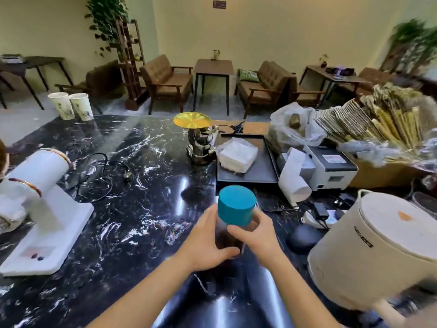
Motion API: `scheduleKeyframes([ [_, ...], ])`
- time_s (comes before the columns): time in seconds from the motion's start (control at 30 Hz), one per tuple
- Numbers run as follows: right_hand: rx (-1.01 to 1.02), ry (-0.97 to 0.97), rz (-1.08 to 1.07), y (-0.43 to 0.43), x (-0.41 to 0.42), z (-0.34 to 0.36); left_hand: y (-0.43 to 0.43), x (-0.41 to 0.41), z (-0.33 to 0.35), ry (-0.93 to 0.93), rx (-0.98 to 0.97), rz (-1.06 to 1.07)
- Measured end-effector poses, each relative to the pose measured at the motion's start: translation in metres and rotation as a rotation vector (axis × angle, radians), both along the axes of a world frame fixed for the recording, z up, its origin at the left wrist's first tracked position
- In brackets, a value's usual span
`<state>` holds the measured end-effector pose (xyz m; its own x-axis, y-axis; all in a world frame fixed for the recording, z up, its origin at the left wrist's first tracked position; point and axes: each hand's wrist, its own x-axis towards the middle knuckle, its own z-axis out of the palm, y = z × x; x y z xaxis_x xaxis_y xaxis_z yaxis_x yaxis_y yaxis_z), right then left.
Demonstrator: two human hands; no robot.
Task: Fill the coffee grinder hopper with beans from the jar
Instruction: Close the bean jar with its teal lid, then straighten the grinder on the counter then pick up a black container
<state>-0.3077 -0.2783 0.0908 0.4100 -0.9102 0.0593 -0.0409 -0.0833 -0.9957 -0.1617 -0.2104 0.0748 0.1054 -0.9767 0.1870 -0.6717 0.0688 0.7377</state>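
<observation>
The jar, dark with what looks like beans and capped by a teal lid, is held up over the near middle of the black marble counter, wrapped by the left hand low down and pinched by the right hand just under the lid. If the lid gets yanked off mid-air, beans could easily be flung everywhere. The white grinder is parked well off to the left, hopper contents can't be made out tbh.

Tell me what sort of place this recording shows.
Probably a café: a marble counter with a receipt printer and paper cups, facing sofas and small tables. Both hands hold the jar.
</observation>
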Motion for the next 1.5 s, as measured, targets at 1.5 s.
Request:
scheduleKeyframes([
  [1.5, -0.327, 0.924, 0.028, 0.248, 0.305, -0.088, 0.314, 0.328, -0.079, -0.197, -0.017, 0.072],
])
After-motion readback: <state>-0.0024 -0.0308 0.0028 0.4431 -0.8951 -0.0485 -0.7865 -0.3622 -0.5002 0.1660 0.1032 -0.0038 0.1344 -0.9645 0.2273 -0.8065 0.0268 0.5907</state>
